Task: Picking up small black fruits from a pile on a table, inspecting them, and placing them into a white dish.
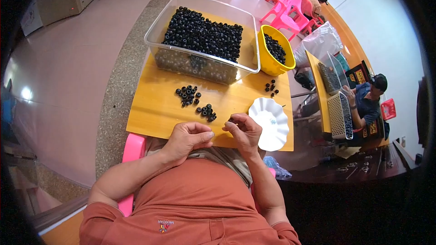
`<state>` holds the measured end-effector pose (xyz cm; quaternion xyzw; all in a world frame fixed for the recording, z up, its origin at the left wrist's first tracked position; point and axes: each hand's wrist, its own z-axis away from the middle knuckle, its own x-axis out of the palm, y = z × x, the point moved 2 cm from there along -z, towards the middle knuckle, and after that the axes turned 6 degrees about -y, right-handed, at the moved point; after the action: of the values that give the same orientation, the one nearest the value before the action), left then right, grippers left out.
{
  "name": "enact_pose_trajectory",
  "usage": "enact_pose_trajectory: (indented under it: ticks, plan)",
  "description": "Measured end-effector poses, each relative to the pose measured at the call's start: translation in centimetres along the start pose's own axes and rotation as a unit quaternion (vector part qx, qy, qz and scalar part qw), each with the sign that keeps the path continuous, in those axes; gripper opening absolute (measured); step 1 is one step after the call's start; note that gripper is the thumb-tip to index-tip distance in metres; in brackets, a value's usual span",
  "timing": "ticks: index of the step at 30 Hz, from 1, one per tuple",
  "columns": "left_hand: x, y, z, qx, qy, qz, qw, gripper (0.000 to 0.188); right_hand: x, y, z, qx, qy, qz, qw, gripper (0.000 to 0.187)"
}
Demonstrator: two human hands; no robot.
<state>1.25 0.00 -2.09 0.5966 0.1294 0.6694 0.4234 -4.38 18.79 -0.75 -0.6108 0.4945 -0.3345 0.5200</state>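
Over the near edge of the table, my left hand (191, 138) has its thumb and fingertips pressed together; whatever they pinch is too small to make out. Close by on the right, my right hand (245, 134) pinches a small round black part (231, 120) between thumb and fingers. Beyond my hands lie two loose groups of the same black parts, a larger group (188, 95) and a smaller group (207, 112); some show a hole. Beside my right hand sits a white scalloped dish (274, 138) with a few tiny pale pieces in it.
A clear plastic bin (200, 76) full of black parts stands at the table's far side. Right of it is a yellow tub (274, 69) with more, and a few loose parts (272, 87) lie in front. Another person (369, 102) sits at a table further right, near pink chairs (290, 7).
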Motion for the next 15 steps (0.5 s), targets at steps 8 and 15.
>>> enact_pose_trajectory:
  ticks: [8,15]
  plan:
    - [-0.37,0.06,0.09,0.011,0.007,-0.02,1.0,0.014,0.07,0.17,-0.1,0.022,-0.001,0.031,0.999,0.016]
    - [-0.4,0.37,-0.12,0.026,-0.002,-0.027,0.999,0.012,0.5,0.26,-0.2,0.044,-0.014,0.019,0.999,0.016]
